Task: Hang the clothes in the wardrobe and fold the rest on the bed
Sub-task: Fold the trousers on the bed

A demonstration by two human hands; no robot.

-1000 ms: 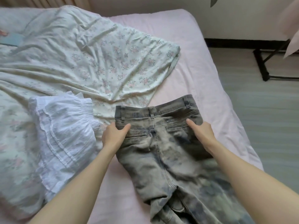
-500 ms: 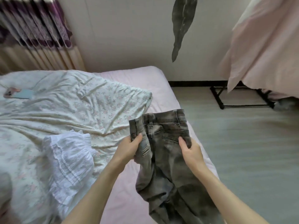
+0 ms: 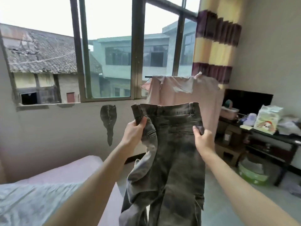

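my left hand [image 3: 133,133] and right hand [image 3: 202,138] each gripped a side of the jeans [image 3: 171,144] just below the waistband, holding them upright in the air beside the bed [image 3: 68,173], legs hanging down.

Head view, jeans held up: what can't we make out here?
- Jeans: leg ends cut off by the bottom edge.
- Right hand: fingers hidden behind the denim; only the thumb shows.
- Left hand: fingertips tucked under the waistband fold.
- Bed: mostly outside the frame, partly behind the left arm.
- Wardrobe: not in view.
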